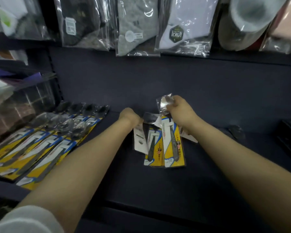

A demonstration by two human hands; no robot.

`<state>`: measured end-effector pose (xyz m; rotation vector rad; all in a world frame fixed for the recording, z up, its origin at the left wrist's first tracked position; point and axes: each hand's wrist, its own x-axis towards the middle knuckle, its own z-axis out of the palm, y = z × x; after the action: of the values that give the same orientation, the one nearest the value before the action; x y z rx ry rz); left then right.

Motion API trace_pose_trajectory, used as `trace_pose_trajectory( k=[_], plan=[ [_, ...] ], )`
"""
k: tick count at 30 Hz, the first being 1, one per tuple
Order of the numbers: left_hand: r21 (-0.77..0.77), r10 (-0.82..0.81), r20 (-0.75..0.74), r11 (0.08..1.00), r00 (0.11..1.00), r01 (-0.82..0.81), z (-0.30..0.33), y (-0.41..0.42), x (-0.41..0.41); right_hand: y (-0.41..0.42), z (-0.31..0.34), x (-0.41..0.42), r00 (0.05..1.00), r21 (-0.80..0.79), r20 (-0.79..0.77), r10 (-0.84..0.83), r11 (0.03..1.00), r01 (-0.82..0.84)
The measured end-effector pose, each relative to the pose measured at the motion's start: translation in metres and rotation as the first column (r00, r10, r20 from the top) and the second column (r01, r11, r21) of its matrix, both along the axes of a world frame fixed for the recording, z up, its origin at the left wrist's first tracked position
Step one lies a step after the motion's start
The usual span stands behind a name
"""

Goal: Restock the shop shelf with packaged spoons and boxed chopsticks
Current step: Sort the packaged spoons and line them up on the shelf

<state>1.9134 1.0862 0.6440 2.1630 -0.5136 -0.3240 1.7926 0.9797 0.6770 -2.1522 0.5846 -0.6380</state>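
Over the dark shelf board (158,182), both hands hold a small fan of packaged spoons with yellow, blue and white cards. My right hand (180,113) grips the upper, clear-wrapped end of the rightmost spoon pack (174,148). My left hand (129,116) is closed on the top of the left packs, one yellow-faced (154,153) and one turned white side out (139,140). A row of several identical spoon packs (40,145) lies flat on the shelf at the left. No chopstick boxes are visible.
Bagged socks (136,27) in clear sleeves hang in a row above the shelf. A clear plastic box (15,105) stands at the far left. A dark object (289,137) sits at the shelf's right edge. My white sleeve (23,221) shows bottom left.
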Motion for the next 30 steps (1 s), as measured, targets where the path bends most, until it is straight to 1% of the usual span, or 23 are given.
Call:
trace_pose_trajectory(
  k=[1, 2, 4, 5, 6, 8, 10, 12, 14, 16, 19, 20, 21, 22, 23, 24, 25, 27, 29, 30],
  plan=[
    [-0.035, -0.001, 0.056, 0.999, 0.998, 0.003, 0.003, 0.008, -0.001, 0.0, -0.003, 0.003, 1.0, 0.072, 0.014, -0.019, 0.997, 0.018],
    [-0.034, -0.001, 0.159, 0.999, 0.987, 0.006, 0.008, 0.019, -0.002, -0.001, -0.006, 0.007, 0.999, 0.159, 0.023, -0.031, 0.987, 0.027],
    [0.063, -0.035, 0.398, 0.998, 0.917, 0.011, 0.022, 0.049, -0.01, 0.005, -0.009, 0.017, 1.0, 0.35, 0.024, -0.017, 0.937, 0.008],
    [0.149, -0.079, 0.491, 0.989, 0.867, 0.006, 0.03, 0.067, -0.016, 0.008, -0.01, 0.022, 1.0, 0.416, 0.015, 0.002, 0.909, -0.009],
    [0.261, -0.141, 0.557, 0.965, 0.818, -0.012, 0.037, 0.084, -0.022, 0.013, -0.011, 0.029, 1.0, 0.438, -0.002, 0.02, 0.899, -0.017],
    [0.483, -0.266, 0.628, 0.87, 0.731, -0.098, 0.042, 0.114, -0.034, 0.024, -0.018, 0.045, 0.998, 0.397, -0.045, 0.043, 0.917, -0.021],
    [0.596, -0.348, 0.634, 0.789, 0.69, -0.149, 0.039, 0.132, -0.043, 0.036, -0.026, 0.065, 0.995, 0.341, -0.082, 0.056, 0.94, -0.025],
    [0.636, -0.376, 0.612, 0.757, 0.696, -0.151, 0.033, 0.142, -0.043, 0.049, -0.032, 0.085, 0.995, 0.333, -0.097, 0.039, 0.943, -0.004],
    [0.644, -0.361, 0.578, 0.753, 0.732, -0.137, 0.027, 0.145, -0.038, 0.06, -0.035, 0.104, 0.995, 0.347, -0.091, 0.028, 0.938, 0.006],
    [0.629, -0.318, 0.537, 0.768, 0.781, -0.119, 0.021, 0.145, -0.03, 0.069, -0.039, 0.122, 0.996, 0.336, -0.083, 0.017, 0.942, 0.012],
    [0.601, -0.26, 0.481, 0.793, 0.837, -0.098, 0.011, 0.144, -0.021, 0.078, -0.048, 0.14, 0.996, 0.374, -0.082, 0.033, 0.927, 0.001],
    [0.588, -0.251, 0.458, 0.805, 0.853, -0.079, 0.007, 0.144, -0.017, 0.081, -0.051, 0.143, 0.995, 0.345, -0.098, 0.036, 0.939, 0.0],
    [0.572, -0.25, 0.427, 0.819, 0.869, -0.046, 0.004, 0.144, -0.014, 0.082, -0.053, 0.144, 0.991, 0.245, -0.132, 0.019, 0.97, 0.014],
    [0.555, -0.257, 0.388, 0.832, 0.885, -0.001, 0.002, 0.145, -0.011, 0.083, -0.055, 0.144, 0.987, 0.089, -0.16, -0.013, 0.996, 0.027],
    [0.533, -0.271, 0.361, 0.845, 0.892, 0.041, 0.001, 0.148, -0.009, 0.084, -0.054, 0.14, 0.983, -0.073, -0.182, -0.031, 0.997, 0.017],
    [0.508, -0.293, 0.357, 0.858, 0.887, 0.079, 0.001, 0.154, -0.008, 0.087, -0.052, 0.135, 0.982, -0.195, -0.19, 0.003, 0.98, -0.041],
    [0.481, -0.323, 0.376, 0.869, 0.869, 0.115, 0.002, 0.161, -0.009, 0.092, -0.049, 0.126, 0.975, -0.278, -0.204, 0.083, 0.95, -0.14],
    [0.472, -0.41, 0.424, 0.861, 0.808, 0.19, 0.003, 0.181, -0.013, 0.101, -0.047, 0.111, 0.926, -0.372, -0.254, 0.28, 0.855, -0.361],
    [0.558, -0.535, 0.407, 0.787, 0.741, 0.262, -0.001, 0.203, -0.022, 0.109, -0.049, 0.097, 0.843, -0.329, -0.354, 0.405, 0.79, -0.517],
    [0.598, -0.582, 0.398, 0.751, 0.709, 0.281, -0.005, 0.213, -0.026, 0.109, -0.05, 0.095, 0.804, -0.266, -0.41, 0.43, 0.787, -0.556]
  ],
)
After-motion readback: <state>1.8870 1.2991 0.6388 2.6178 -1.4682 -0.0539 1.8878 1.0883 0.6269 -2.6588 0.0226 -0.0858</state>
